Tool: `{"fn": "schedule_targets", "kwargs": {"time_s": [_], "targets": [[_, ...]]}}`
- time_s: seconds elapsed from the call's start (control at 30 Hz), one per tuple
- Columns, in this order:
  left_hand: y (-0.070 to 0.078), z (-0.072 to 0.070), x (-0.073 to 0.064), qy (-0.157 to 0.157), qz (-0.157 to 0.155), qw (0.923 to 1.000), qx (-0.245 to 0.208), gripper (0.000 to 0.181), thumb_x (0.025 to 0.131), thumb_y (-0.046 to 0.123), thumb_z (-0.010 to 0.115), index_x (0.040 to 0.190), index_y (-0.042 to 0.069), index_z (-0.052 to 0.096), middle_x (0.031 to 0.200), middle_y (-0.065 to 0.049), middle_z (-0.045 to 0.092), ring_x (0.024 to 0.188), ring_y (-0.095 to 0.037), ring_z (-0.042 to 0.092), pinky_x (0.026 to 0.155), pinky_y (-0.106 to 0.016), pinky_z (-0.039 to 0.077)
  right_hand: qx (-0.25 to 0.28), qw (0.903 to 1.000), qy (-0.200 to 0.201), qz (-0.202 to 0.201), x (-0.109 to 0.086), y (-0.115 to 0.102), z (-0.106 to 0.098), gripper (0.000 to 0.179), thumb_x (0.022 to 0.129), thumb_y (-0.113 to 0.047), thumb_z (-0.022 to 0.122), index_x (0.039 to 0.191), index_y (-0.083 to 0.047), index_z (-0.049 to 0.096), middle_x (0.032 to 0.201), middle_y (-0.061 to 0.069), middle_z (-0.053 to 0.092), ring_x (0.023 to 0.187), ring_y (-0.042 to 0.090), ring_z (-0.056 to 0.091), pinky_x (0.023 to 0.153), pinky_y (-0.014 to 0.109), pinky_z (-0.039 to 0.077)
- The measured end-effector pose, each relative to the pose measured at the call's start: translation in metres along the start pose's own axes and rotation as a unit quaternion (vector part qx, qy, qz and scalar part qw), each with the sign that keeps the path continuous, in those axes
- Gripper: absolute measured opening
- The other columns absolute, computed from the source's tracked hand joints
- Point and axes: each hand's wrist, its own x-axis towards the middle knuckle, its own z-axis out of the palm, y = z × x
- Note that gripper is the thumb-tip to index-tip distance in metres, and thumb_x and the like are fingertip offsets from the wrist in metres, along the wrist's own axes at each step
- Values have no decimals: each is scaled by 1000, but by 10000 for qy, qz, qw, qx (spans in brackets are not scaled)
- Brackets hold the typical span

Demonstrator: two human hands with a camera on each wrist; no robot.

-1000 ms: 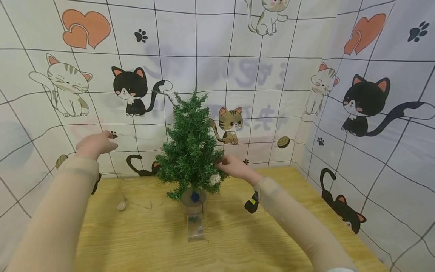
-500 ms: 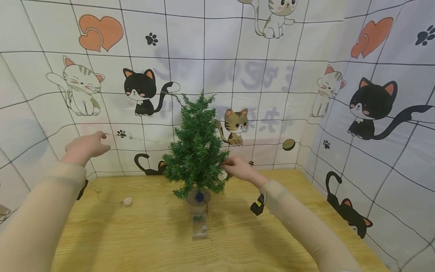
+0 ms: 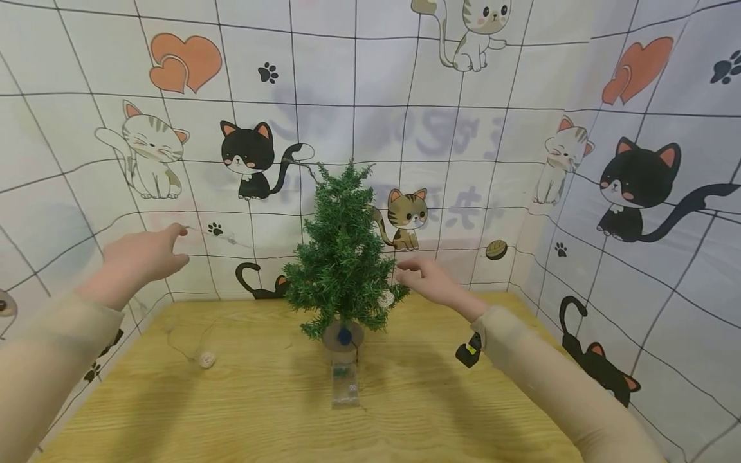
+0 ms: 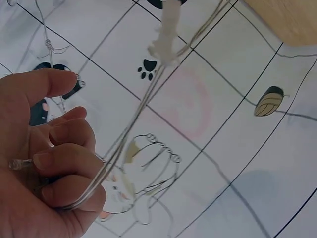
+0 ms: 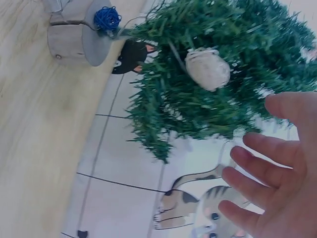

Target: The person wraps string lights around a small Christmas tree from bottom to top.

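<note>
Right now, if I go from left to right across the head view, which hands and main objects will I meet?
Left hand, pale ball on the table, green tree, right hand.

Tree cropped at right wrist view's top.
</note>
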Motion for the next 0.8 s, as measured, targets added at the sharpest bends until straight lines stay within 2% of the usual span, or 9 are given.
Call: {"fn": "schedule_targets", "kwargs": {"time_s": [0.13, 0.37, 0.47, 0.53, 0.57, 0.6, 0.67, 0.77, 0.8], "targets": [[12, -4, -15, 188, 210, 9991, 308, 61, 91, 29, 46, 146, 8, 28, 60, -6, 46, 54, -23, 40, 44, -37, 33, -349, 9991, 223, -126, -6, -12, -9, 47, 97, -32, 57, 135, -5, 56, 137, 13, 53, 125, 33, 49, 97, 53, 42], [43, -12, -43, 479, 672, 9934, 802, 61, 92, 29, 48, 146, 8, 29, 51, -1, 43, 47, -19, 38, 39, -33, 29, -1029, 9885, 559, -954, -15, -51, -19, 45, 96, -32, 60, 135, -10, 55, 140, 10, 49, 126, 30, 48, 100, 51, 40], [57, -13, -53, 548, 834, 9908, 913, 62, 94, 32, 51, 147, 8, 29, 51, 0, 44, 49, -20, 43, 40, -34, 31, -1182, 9825, 596, -1307, -18, -74, -22, 47, 96, -33, 61, 137, -11, 53, 141, 9, 47, 96, 22, 63, 90, 45, 47], [65, -13, -59, 665, 918, 9886, 995, 62, 94, 34, 53, 146, 8, 31, 51, 0, 44, 49, -20, 44, 39, -35, 32, -1195, 9799, 559, -1497, -17, -90, -22, 48, 96, -33, 61, 138, -12, 52, 142, 8, 46, 75, 15, 62, 79, 40, 50], [68, -13, -61, 740, 950, 9871, 1052, 61, 94, 35, 54, 145, 9, 32, 51, 1, 43, 48, -20, 44, 39, -36, 33, -1190, 9786, 539, -1593, -15, -98, -21, 48, 96, -34, 61, 139, -13, 52, 142, 7, 46, 75, 13, 61, 79, 38, 50], [71, -13, -64, 814, 963, 9860, 1094, 61, 94, 36, 55, 144, 10, 33, 50, 1, 43, 47, -20, 44, 38, -36, 33, -1139, 9778, 502, -1684, -12, -104, -20, 48, 96, -33, 61, 139, -14, 52, 142, 6, 46, 75, 11, 61, 78, 37, 49], [77, -12, -68, 971, 997, 9836, 1149, 60, 94, 37, 57, 143, 12, 34, 49, 1, 41, 45, -20, 42, 37, -36, 32, -923, 9765, 415, -1900, -4, -117, -17, 47, 96, -31, 62, 138, -13, 52, 140, 5, 48, 96, 13, 61, 83, 37, 49], [87, -10, -72, 1161, 1029, 9804, 1217, 58, 93, 36, 59, 141, 14, 36, 48, 2, 39, 43, -19, 38, 36, -35, 29, -314, 9776, 200, -2073, 13, -134, -11, 47, 95, -26, 64, 138, -11, 52, 137, 4, 52, 122, 16, 50, 95, 39, 45], [90, -9, -74, 1230, 1060, 9789, 1244, 57, 92, 35, 59, 140, 14, 37, 48, 2, 38, 42, -18, 35, 36, -35, 28, -11, 9782, 66, -2074, 19, -139, -9, 47, 95, -23, 64, 139, -10, 51, 137, 4, 52, 122, 16, 50, 95, 38, 45]]}}
